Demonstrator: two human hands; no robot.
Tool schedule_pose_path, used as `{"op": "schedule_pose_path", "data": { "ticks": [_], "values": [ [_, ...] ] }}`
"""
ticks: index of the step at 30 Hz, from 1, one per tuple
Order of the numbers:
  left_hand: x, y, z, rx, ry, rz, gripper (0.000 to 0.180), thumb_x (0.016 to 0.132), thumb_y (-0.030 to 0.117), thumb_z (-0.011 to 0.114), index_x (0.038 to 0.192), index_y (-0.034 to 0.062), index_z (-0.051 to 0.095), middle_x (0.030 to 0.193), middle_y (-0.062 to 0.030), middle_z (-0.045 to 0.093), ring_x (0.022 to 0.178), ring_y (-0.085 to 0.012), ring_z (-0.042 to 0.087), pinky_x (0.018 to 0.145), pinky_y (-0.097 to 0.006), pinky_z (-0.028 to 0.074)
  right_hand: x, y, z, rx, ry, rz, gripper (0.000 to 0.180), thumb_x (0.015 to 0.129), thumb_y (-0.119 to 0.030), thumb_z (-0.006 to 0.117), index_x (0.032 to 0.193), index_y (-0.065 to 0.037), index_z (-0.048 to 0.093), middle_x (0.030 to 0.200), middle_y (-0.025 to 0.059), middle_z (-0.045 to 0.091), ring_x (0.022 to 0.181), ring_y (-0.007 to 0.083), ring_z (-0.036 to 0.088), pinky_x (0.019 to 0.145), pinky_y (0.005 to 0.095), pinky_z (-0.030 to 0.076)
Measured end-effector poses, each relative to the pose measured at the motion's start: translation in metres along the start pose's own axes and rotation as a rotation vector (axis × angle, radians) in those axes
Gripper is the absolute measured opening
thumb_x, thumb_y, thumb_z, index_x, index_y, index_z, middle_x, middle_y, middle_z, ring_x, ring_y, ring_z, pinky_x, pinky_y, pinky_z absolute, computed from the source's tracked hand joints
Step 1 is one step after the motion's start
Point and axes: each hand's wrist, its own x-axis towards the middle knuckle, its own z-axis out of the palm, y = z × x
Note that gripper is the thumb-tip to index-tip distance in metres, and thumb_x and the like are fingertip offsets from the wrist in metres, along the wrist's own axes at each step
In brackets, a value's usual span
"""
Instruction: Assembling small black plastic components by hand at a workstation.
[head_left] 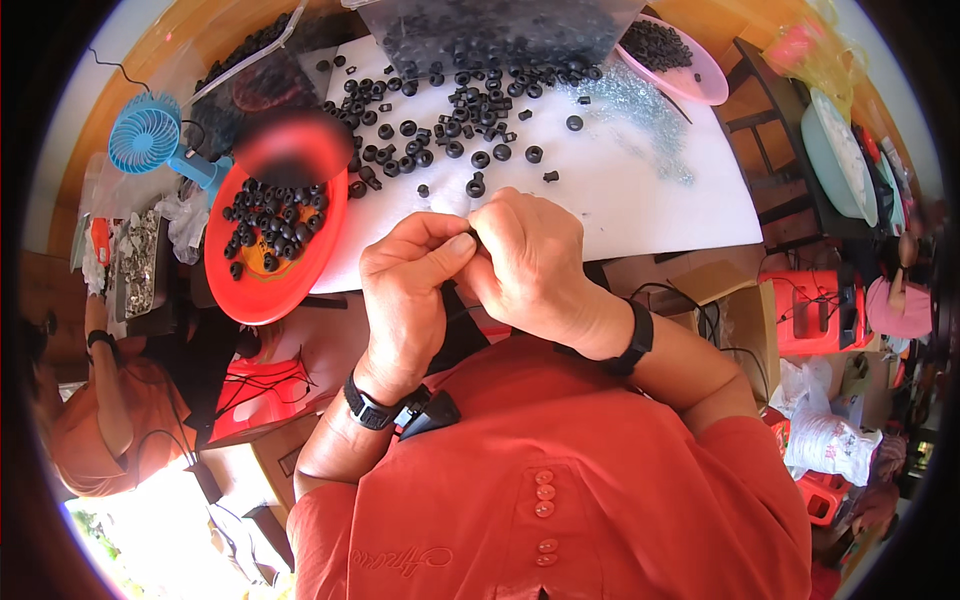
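Close together over the near edge of the white table, my left hand and my right hand meet with bent fingers. Between their fingertips is a small black part, mostly hidden by the fingers, so its exact shape cannot be made out. My left thumb and forefinger pinch it from one side, my right fingers from the other. Just beyond the hands lie several loose black ring-like pieces with holes through them, and smaller black pieces among them.
To the left a red plate holds black pieces; a blue fan stands behind it. At the back are a clear bin of black pieces, a pink bowl and a pile of small clear or silvery bits. Another person sits at left.
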Motion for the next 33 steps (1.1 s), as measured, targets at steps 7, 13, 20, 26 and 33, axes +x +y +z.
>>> {"op": "schedule_pose_path", "data": {
  "ticks": [7,13,20,26,33],
  "values": [
    [-0.003,0.013,0.002,0.148,-0.041,-0.082,0.015,0.097,0.007,0.065,0.102,-0.0069,0.069,0.081,-0.009,0.07,0.061,-0.0114,0.062,0.051,-0.022,0.049,0.001,0.011,-0.007,0.012,0.019,-0.014,0.033,0.064,-0.009,0.077,0.083,-0.008,0.05,0.072,0.0076,0.052,0.056,0.0271,0.056,0.05,0.0391,0.043],
    [0.003,0.013,-0.003,0.215,-0.151,-0.135,0.016,0.096,0.008,0.066,0.099,-0.0068,0.069,0.075,-0.0079,0.068,0.057,-0.0105,0.06,0.044,-0.02,0.041,-0.001,0.011,-0.009,0.158,-0.06,0.034,0.035,0.062,-0.012,0.078,0.081,-0.008,0.049,0.069,0.0081,0.055,0.052,0.0286,0.056,0.047,0.0403,0.044],
    [-0.001,0.012,-0.011,0.148,-0.156,-0.1,0.013,0.094,0.006,0.066,0.097,-0.0064,0.069,0.075,-0.0086,0.068,0.058,-0.0108,0.06,0.045,-0.021,0.04,-0.015,-0.002,0.005,0.211,0.052,0.062,0.03,0.069,-0.01,0.076,0.082,-0.008,0.05,0.073,0.009,0.055,0.058,0.0302,0.058,0.049,0.0417,0.044],
    [-0.009,0.052,-0.026,0.375,0.282,0.252,0.013,0.093,0.006,0.064,0.098,-0.0051,0.07,0.074,-0.007,0.067,0.058,-0.0085,0.058,0.047,-0.021,0.039,0.005,0.034,-0.049,-0.007,-0.028,0.071,0.021,0.077,-0.01,0.072,0.092,-0.01,0.058,0.079,0.0084,0.057,0.068,0.0314,0.06,0.061,0.0442,0.048],
    [0.01,0.076,-0.08,0.896,0.489,0.569,0.022,0.084,0.001,0.073,0.106,-0.0005,0.073,0.098,-0.0051,0.068,0.086,-0.0113,0.063,0.066,-0.023,0.049,0.015,0.101,-0.085,-0.556,-0.18,0.261,0.011,0.076,-0.002,0.066,0.086,-0.003,0.069,0.083,0.0137,0.067,0.076,0.0339,0.068,0.062,0.0482,0.051]
  ]
}}
